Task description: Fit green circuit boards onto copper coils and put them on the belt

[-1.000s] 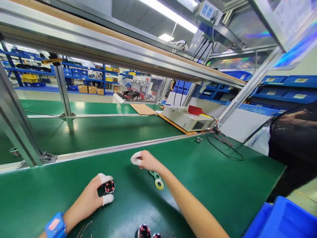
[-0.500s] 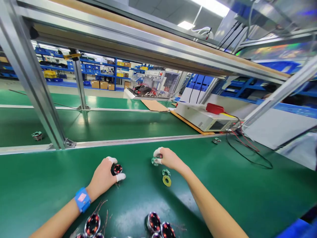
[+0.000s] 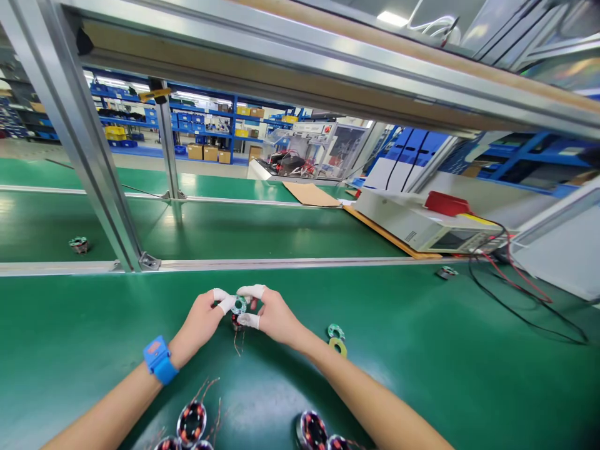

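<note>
My left hand (image 3: 202, 322), in white finger cots and with a blue wrist strap (image 3: 159, 359), is closed with its thumb and finger at the left edge of a green ring-shaped circuit board (image 3: 239, 305). Opposite it, my right hand (image 3: 277, 317) curls its cotted finger and thumb around the board and a motor stator (image 3: 236, 322). The stator sits just under the board, red and black, with thin copper wires dangling. Fingers partly hide where they meet. To the right lie another green ring board (image 3: 335, 332) and a yellow ring (image 3: 337, 347).
Several wound stators (image 3: 192, 422) stand along the near edge, more (image 3: 313, 430) to their right. Single stators lie at far left (image 3: 79, 244) and right (image 3: 447, 272). A metal post (image 3: 100, 156) rises on the left. A bench instrument (image 3: 422, 225) with cables stands at right.
My right hand has moved left with the green board to meet my left hand at the stator. Left thumb and finger have come together. The view has shifted slightly right.
</note>
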The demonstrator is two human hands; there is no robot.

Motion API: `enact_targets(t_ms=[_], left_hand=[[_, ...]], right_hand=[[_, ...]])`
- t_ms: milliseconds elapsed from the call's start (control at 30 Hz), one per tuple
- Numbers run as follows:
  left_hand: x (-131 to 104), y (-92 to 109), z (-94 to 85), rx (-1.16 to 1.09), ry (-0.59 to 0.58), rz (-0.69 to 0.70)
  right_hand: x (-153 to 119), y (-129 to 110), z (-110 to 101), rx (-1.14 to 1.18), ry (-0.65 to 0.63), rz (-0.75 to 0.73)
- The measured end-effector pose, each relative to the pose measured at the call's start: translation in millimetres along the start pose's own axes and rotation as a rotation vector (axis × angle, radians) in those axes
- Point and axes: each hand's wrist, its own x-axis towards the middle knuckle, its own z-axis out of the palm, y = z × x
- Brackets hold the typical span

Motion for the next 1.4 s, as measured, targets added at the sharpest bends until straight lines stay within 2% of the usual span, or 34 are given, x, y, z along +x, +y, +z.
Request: enact_targets(t_ms=[100, 200, 267, 333, 467, 667, 833, 1067, 1400], left_hand=[[-4, 2, 3.0, 0.134, 0.021, 0.080], [-11, 4, 5.3, 0.484, 0.070, 0.146], [-15, 4, 7.3, 0.664, 0.019, 0.145], [-16, 4, 9.3, 0.734, -0.041, 0.147], [-15, 3, 11.7, 0.753, -0.070, 0.155], [-14, 0, 12.7, 0.770, -0.064, 0.145], [-14, -2, 14.2, 0.772, -0.052, 0.137], [-15, 0, 14.8, 0.762, -0.048, 0.135], [-16, -5, 16.8, 0.764, -0.031, 0.153]], right_hand=[[-3, 1, -11, -0.145, 0.002, -0.028], [0, 9, -23, -0.117, 0.008, 0.015], [2, 16, -29, -0.034, -0.021, 0.038], [3, 20, -30, 0.051, -0.081, 0.032], [2, 17, -22, 0.087, -0.187, -0.034], [-2, 4, -14, -0.219, -0.211, -0.170], [-9, 2, -11, -0.334, -0.152, -0.153], [-14, 7, -3, -0.315, -0.075, -0.172], [-14, 4, -3, -0.416, -0.108, -0.099]])
